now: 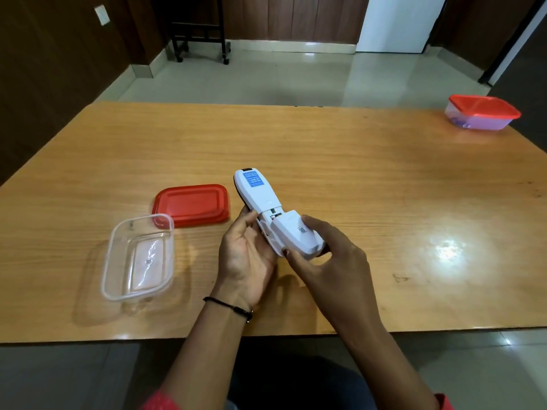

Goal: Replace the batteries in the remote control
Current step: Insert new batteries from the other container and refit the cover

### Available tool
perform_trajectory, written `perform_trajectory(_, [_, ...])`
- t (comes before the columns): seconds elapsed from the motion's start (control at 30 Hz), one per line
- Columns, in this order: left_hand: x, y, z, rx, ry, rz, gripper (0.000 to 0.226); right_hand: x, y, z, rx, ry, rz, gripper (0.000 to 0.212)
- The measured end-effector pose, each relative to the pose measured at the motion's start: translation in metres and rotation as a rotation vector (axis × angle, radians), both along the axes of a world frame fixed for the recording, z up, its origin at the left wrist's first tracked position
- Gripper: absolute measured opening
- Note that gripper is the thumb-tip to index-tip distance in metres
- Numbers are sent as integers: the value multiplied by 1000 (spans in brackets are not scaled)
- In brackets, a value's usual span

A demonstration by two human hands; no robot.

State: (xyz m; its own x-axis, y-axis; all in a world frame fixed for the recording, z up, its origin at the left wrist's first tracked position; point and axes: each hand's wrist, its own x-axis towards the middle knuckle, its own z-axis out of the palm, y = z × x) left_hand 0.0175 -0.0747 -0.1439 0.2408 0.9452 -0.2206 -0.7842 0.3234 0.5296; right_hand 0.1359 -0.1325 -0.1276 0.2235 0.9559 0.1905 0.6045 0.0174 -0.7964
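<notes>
1. Head view: the left hand (247, 255) cradles the white remote control (260, 202) back-side up above the wooden table (355, 179), fingers curled around its edge, likely to steady it.
2. The right hand (331, 255) pinches the battery cover (296, 235), partly slid off, exposing the compartment.
3. An empty clear container (139, 255) and its red lid (191, 205) lie left, probably to take batteries.
4. A closed container (482, 112) sits far right.

Glossy tiled floor (266, 81); dark wood-panelled walls (44, 69)
</notes>
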Motion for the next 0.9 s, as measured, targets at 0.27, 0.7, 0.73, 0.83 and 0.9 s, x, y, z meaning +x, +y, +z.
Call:
perform_trajectory(0.27, [6, -4, -2, 56, 70, -53, 42, -10, 6, -3, -51, -111, 5, 55])
perform_trajectory(0.7, [7, -3, -5, 158, 291, -15, 47, 7, 12, 0, -347, 882, 155, 26])
perform_trajectory(0.73, [9, -3, -6, 153, 320, -8, 48, 7, 12, 2, -355, 951, 157, 23])
perform_trajectory(0.83, [9, -4, -5, 124, 327, 16, 48, 3, 12, 2, -333, 1009, 108, 22])
perform_trajectory(0.9, [7, -4, -6, 125, 318, 28, 41, -3, 12, 1, -308, 971, 75, 22])
